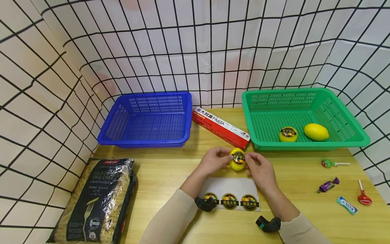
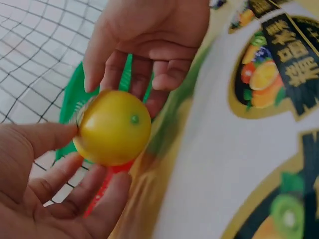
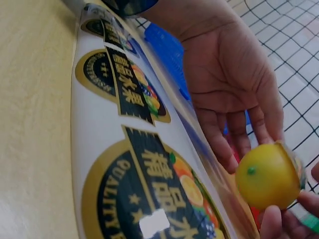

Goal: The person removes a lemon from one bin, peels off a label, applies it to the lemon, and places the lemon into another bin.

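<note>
A yellow lemon (image 1: 238,165) with a green nub at one end is held up between both hands, over the far edge of a white sticker sheet (image 1: 225,184). A round black-and-gold sticker (image 1: 239,157) lies on its skin. My left hand (image 1: 214,161) grips the lemon from the left, thumb at the sticker's edge and fingers beneath. From the other side my right hand (image 1: 261,169) holds it with thumb and fingers; part of this contact is hidden. Three similar fruit stickers (image 1: 230,201) are on the sheet's near side.
Behind stand a blue basket (image 1: 141,142) and a green basket (image 1: 304,146) holding a stickered yellow fruit (image 1: 287,135) and another lemon (image 1: 316,132). Between them lies a red pasta box (image 1: 220,127). A penne bag (image 1: 95,200) is left; several sweets, including a purple candy (image 1: 328,185), lie right.
</note>
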Demonstrator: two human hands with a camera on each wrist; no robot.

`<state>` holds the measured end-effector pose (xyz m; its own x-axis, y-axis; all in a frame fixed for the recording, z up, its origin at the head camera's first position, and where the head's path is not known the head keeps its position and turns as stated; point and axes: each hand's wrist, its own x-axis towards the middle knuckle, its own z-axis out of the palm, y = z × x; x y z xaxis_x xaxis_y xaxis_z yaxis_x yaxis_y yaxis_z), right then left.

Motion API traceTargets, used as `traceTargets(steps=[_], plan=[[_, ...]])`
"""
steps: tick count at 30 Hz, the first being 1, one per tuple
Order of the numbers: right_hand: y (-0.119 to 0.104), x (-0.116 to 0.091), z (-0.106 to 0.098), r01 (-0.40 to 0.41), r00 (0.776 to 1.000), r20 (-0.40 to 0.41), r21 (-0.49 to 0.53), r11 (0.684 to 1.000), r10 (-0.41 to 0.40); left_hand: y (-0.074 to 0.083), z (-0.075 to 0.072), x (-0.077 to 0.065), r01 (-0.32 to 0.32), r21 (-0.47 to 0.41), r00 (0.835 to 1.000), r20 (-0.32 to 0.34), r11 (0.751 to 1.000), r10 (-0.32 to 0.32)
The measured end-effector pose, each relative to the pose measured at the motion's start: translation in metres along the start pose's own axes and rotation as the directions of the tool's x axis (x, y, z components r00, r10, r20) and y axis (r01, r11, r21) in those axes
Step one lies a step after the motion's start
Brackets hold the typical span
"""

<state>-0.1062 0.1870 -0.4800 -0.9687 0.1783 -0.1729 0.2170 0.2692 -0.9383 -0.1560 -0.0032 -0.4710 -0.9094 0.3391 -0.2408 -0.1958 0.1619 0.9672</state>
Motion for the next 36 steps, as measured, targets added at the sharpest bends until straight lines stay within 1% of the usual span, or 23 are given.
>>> traceTargets(steps=[3, 6, 8, 10, 12, 13, 15, 16, 17, 19, 21, 23, 26, 29, 31, 33, 36], plan=[[-0.002, -0.004, 0.002, 0.058, 0.998, -0.002, 0.038, 0.998, -0.058, 0.001, -0.006, -0.002, 0.007, -0.081, 0.999, 0.039, 0.997, -0.004], [-0.008, -0.009, 0.005, 0.129, 0.992, -0.019, 0.054, 0.99, -0.128, 0.0, -0.014, -0.005, 0.009, -0.132, 0.992, 0.126, 0.991, 0.008], [-0.012, -0.013, 0.006, 0.171, 0.985, -0.028, 0.064, 0.983, -0.17, 0.001, -0.019, -0.008, 0.016, -0.158, 0.98, 0.2, 0.987, 0.016], [-0.015, -0.017, 0.009, 0.209, 0.978, -0.02, 0.074, 0.975, -0.208, 0.002, -0.024, -0.012, 0.034, -0.184, 0.963, 0.27, 0.982, 0.017], [-0.019, -0.018, 0.012, 0.226, 0.974, 0.006, 0.066, 0.972, -0.227, 0.006, -0.027, -0.016, 0.049, -0.206, 0.948, 0.318, 0.977, 0.019], [-0.021, -0.018, 0.013, 0.233, 0.972, 0.024, 0.039, 0.972, -0.234, 0.008, -0.028, -0.018, 0.051, -0.211, 0.943, 0.331, 0.976, 0.022], [-0.027, -0.017, 0.015, 0.258, 0.965, 0.059, -0.056, 0.965, -0.255, 0.012, -0.03, -0.022, 0.05, -0.211, 0.938, 0.345, 0.976, 0.027], [-0.03, -0.017, 0.016, 0.275, 0.961, 0.074, -0.116, 0.955, -0.267, 0.014, -0.031, -0.024, 0.041, -0.207, 0.936, 0.35, 0.977, 0.035], [-0.034, -0.017, 0.016, 0.288, 0.957, 0.089, -0.17, 0.942, -0.276, 0.016, -0.031, -0.025, 0.032, -0.203, 0.935, 0.352, 0.979, 0.042], [-0.041, -0.016, 0.018, 0.332, 0.943, 0.107, -0.263, 0.906, -0.314, 0.019, -0.033, -0.027, 0.006, -0.195, 0.933, 0.355, 0.981, 0.064], [-0.048, -0.015, 0.019, 0.369, 0.929, 0.116, -0.303, 0.879, -0.35, 0.021, -0.036, -0.029, -0.021, -0.185, 0.929, 0.359, 0.983, 0.088], [-0.052, -0.015, 0.02, 0.394, 0.919, 0.118, -0.313, 0.864, -0.376, 0.022, -0.039, -0.029, -0.046, -0.177, 0.927, 0.36, 0.983, 0.108], [-0.054, -0.013, 0.022, 0.416, 0.908, 0.102, -0.304, 0.857, -0.405, 0.022, -0.042, -0.029, -0.065, -0.166, 0.925, 0.36, 0.984, 0.121], [-0.053, -0.011, 0.025, 0.426, 0.902, 0.062, -0.289, 0.858, -0.427, 0.022, -0.043, -0.028, -0.054, -0.167, 0.928, 0.356, 0.984, 0.112], [-0.051, -0.011, 0.027, 0.435, 0.894, 0.027, -0.287, 0.853, -0.447, 0.021, -0.042, -0.027, -0.039, -0.169, 0.924, 0.369, 0.985, 0.1], [-0.048, -0.01, 0.029, 0.452, 0.88, -0.015, -0.287, 0.845, -0.475, 0.02, -0.04, -0.027, -0.026, -0.166, 0.922, 0.377, 0.986, 0.088], [-0.043, -0.008, 0.032, 0.486, 0.847, -0.077, -0.285, 0.826, -0.525, 0.019, -0.04, -0.027, -0.029, -0.149, 0.922, 0.377, 0.988, 0.084]])
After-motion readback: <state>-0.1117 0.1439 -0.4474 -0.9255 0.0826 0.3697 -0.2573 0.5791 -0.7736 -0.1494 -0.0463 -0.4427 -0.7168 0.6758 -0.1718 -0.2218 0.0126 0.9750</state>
